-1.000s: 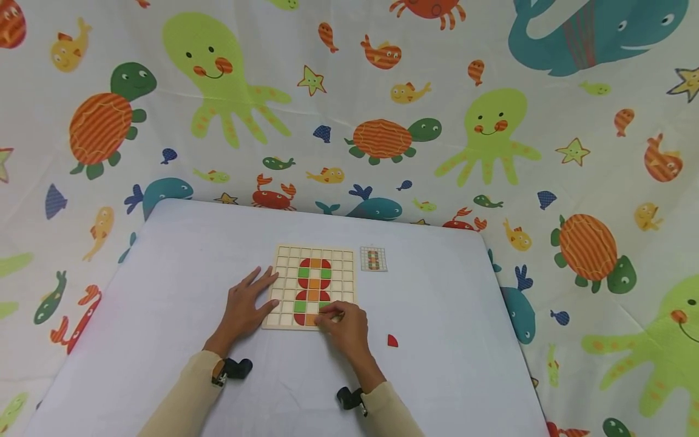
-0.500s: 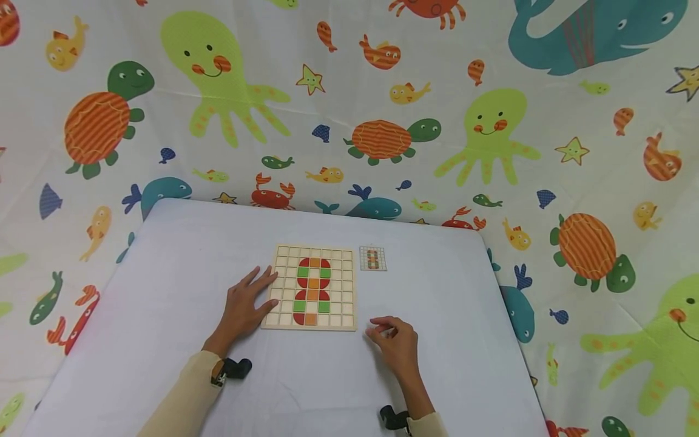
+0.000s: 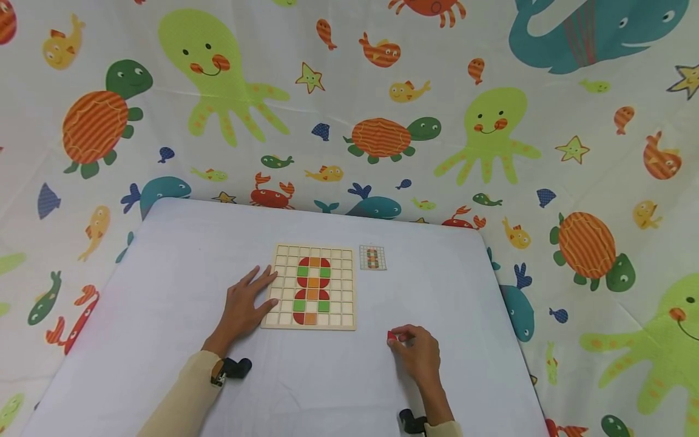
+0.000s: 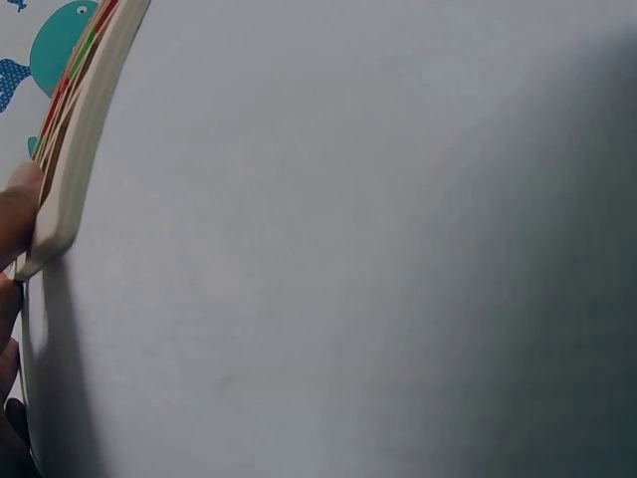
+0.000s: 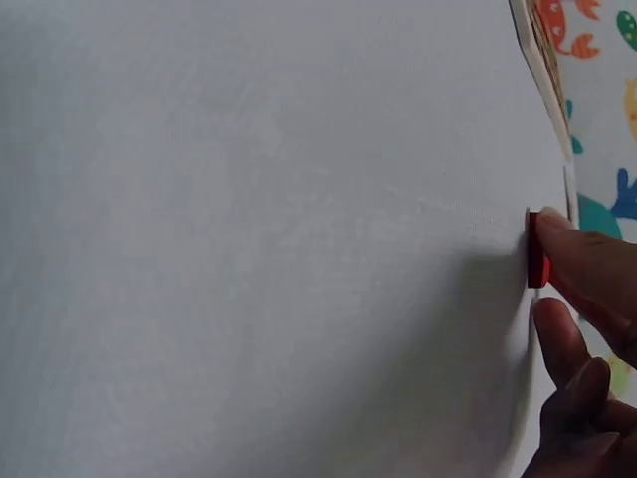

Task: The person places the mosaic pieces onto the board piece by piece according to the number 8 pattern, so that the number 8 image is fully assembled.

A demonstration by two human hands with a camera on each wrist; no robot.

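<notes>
A square wooden grid board [image 3: 344,301] lies mid-table, with red, orange and green tiles [image 3: 314,283] forming a figure like an 8. In its bottom row sit a red and an orange tile, with a bare cell to their right. My left hand [image 3: 247,303] rests at the board's left edge, fingers spread, thumb [image 4: 22,199] on the frame near the corner. To the right of the board, my right hand [image 3: 419,353] pinches a red quarter-circle tile [image 3: 392,335]. In the right wrist view the thumb presses this red tile [image 5: 538,251], which is seen edge-on at the table.
A small printed pattern card [image 3: 372,258] with a similar figure lies just right of the board's upper corner. White cloth covers the table [image 3: 464,291]. Behind it hangs a curtain [image 3: 338,79] printed with sea animals.
My right hand has moved off the board's lower part, rightward to the red quarter-circle tile lying on the table, and now pinches it. The left hand has stayed at the board's edge.
</notes>
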